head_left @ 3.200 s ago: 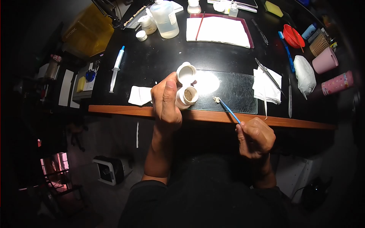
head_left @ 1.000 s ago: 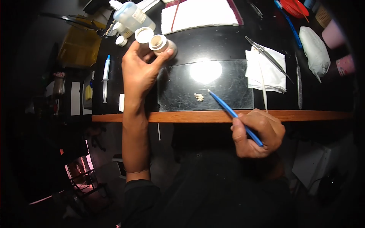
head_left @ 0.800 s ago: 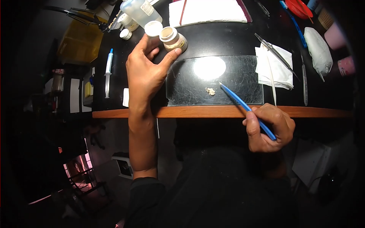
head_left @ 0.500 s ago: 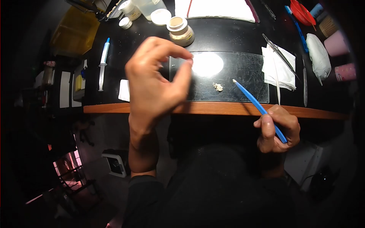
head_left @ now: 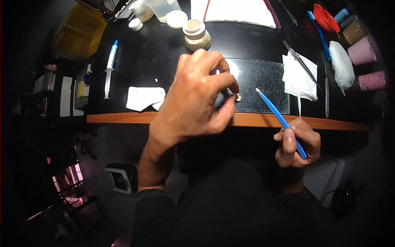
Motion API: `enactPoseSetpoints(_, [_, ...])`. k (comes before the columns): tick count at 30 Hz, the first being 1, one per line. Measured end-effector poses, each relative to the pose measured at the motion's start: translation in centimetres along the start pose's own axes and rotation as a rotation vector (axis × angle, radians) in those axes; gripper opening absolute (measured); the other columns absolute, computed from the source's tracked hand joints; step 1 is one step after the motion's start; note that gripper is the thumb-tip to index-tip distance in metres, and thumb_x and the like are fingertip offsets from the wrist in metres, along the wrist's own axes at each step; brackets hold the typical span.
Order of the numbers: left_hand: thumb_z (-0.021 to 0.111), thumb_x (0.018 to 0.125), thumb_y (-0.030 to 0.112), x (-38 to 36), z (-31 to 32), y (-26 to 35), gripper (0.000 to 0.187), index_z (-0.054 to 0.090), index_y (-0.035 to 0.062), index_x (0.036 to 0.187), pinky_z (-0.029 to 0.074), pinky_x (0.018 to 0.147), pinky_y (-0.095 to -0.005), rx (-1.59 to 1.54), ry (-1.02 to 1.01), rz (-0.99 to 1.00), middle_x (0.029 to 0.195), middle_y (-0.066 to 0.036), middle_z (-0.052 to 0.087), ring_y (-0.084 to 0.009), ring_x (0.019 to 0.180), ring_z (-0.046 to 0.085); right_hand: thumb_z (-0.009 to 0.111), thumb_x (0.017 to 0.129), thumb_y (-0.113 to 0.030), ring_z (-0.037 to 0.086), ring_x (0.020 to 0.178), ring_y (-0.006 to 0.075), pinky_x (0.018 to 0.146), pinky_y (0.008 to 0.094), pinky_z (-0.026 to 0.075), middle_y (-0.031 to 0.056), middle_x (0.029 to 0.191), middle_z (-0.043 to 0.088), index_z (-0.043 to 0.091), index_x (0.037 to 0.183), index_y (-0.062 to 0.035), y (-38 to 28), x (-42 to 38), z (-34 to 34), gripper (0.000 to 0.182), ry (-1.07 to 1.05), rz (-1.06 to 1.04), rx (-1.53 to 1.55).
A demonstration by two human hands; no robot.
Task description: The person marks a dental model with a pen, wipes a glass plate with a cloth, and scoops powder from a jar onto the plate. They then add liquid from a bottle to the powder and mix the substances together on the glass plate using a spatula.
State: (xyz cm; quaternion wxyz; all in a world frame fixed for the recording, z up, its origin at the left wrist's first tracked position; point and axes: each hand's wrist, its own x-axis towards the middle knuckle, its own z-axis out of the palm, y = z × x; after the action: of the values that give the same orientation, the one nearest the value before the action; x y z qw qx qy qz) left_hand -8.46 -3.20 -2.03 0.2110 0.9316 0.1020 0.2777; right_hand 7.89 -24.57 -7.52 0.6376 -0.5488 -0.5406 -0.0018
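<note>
My left hand [head_left: 201, 92] hangs above the glass plate [head_left: 263, 74]. Its thumb and index finger are bent toward each other in a pinch, and anything between them is too small to make out. Just beyond the fingertips lies a small pile of pale powder [head_left: 238, 98], partly hidden by them. My right hand [head_left: 298, 142] grips a slim blue spatula-like tool [head_left: 275, 110]. A bit of pale material clings to its tip, which points at the plate. Behind my left hand stands an uncapped jar [head_left: 197, 41] with a beige inside.
A white cloth [head_left: 144, 99] and a syringe [head_left: 110, 68] lie on the left. Metal tweezers [head_left: 302, 61] rest on folded tissue [head_left: 306, 88] at right. Farther right are a white pouch [head_left: 342, 66], a red bowl [head_left: 325, 18] and a pink cup [head_left: 362, 51]. A wooden edge [head_left: 255, 119] borders the tabletop.
My left hand has moved right and a little toward me, now covering part of the powder and uncovering the white cloth. My right hand keeps its hold on the blue tool.
</note>
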Motion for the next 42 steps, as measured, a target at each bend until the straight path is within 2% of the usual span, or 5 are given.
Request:
enactPoseSetpoints(4, [0.08,0.073,0.007,1.2,-0.8,-1.1,0.014,0.078,0.008,0.087,0.043,0.083,-0.0398,-0.044,-0.123,0.046,0.093,-0.006,0.062,-0.0257,0.092,0.062,0.066,0.095,0.004,0.068,0.057,0.0149,0.06,0.0299,0.054,0.0073,0.065,0.067,0.06,0.112,0.0001,0.1,-0.1,0.0,0.018,0.004,-0.011,-0.008])
enactPoseSetpoints(5, [0.076,0.075,0.007,1.5,-0.7,-1.1,0.011,0.08,0.0062,0.086,0.044,0.091,-0.042,-0.071,-0.142,0.032,0.09,-0.006,0.064,-0.026,0.091,0.063,0.066,0.095,0.003,0.069,0.057,0.0148,0.061,0.03,0.054,0.0073,0.065,0.067,0.06,0.112,0.0001,0.2,-0.1,0.0,0.018,0.009,-0.014,-0.014])
enactPoseSetpoints(17, [0.063,0.073,0.008,2.2,0.0,-3.2,0.024,0.081,0.0014,0.089,0.054,0.086,-0.0404,-0.227,-0.277,0.044,0.093,-0.011,0.066,-0.0257,0.094,0.065,0.07,0.096,-0.001,0.07,0.057,0.0154,0.059,0.0279,0.054,0.007,0.066,0.068,0.06,0.112,-0.0011,0.3,-0.1,-0.1,0.018,0.005,-0.041,-0.011])
enactPoseSetpoints(26, [0.077,0.073,0.023,2.3,0.2,-3.4,0.021,0.081,0.005,0.084,0.051,0.082,-0.0386,-0.218,-0.262,0.053,0.09,-0.009,0.067,-0.0232,0.09,0.064,0.07,0.098,-0.002,0.07,0.058,0.0142,0.059,0.0269,0.054,0.0056,0.066,0.068,0.06,0.113,-0.0011,0.3,-0.1,-0.1,0.017,-0.003,-0.041,-0.022])
enactPoseSetpoints(42, [0.078,0.085,0.011,2.2,0.0,-3.1,0.012,0.074,0.0017,0.091,0.047,0.085,-0.0394,-0.291,-0.236,0.083,0.096,-0.009,0.063,-0.0238,0.093,0.061,0.07,0.096,-0.001,0.07,0.056,0.0148,0.057,0.0266,0.055,0.0062,0.064,0.067,0.06,0.11,-0.0004,0.4,-0.1,0.0,0.017,0.008,-0.064,-0.014])
